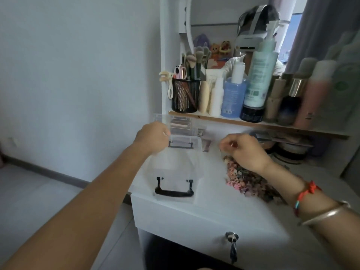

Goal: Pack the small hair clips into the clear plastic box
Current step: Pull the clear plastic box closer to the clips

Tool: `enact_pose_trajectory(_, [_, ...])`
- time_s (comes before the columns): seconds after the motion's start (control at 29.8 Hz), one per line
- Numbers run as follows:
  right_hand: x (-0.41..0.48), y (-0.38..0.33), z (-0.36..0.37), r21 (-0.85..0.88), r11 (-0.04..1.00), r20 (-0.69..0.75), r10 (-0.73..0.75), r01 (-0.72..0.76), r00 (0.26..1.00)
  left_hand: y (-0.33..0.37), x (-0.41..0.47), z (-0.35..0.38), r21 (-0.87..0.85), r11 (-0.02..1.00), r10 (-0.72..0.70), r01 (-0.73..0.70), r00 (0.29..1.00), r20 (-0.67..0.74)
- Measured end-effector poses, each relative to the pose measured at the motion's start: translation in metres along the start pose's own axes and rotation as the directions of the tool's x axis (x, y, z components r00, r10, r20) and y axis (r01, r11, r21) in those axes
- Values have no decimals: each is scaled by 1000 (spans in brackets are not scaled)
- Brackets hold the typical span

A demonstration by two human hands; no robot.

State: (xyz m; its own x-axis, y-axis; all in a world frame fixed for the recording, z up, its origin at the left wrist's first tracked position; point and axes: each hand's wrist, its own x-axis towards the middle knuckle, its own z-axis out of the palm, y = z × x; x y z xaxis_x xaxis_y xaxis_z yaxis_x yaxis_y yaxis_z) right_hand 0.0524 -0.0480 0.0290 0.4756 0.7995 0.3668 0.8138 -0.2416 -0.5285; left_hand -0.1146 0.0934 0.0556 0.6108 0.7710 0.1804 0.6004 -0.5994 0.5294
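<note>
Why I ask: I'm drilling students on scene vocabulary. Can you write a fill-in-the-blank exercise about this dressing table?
1. The pile of small hair clips lies to the ____ of the clear plastic box.
2. The box's near handle is ____ in colour.
3. The left hand holds up the box's ____.
4. On the dressing table, a key hangs in the lock of the ____.
Missing words: right; black; lid; drawer.

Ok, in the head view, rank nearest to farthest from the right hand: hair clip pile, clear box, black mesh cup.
1. hair clip pile, under the right hand.
2. clear box, to its left.
3. black mesh cup, on the shelf.
</note>
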Motion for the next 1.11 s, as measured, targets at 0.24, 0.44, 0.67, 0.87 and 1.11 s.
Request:
enact_pose_trajectory(0.24, [21,-13,-9,181,982,177,-79,46,981,17,23,33,-251,968,-3,-12,998,-59])
enact_pose_trajectory(0.44, [31,32,-17,110,991,-56,88,-82,995,23,40,53,-556,830,-106,53,992,-63])
enact_pose_trajectory(0.67, [22,44,0,-366,930,228,49,39,973,23,35,75,-854,510,-121,107,991,52])
enact_pose_trajectory(0.87, [24,37,5,-489,870,203,48,59,978,21,39,96,-926,360,-92,117,992,89])
enact_pose_trajectory(1.11, [24,48,4,-240,970,79,-9,28,997,17,47,107,-958,267,78,109,988,134])
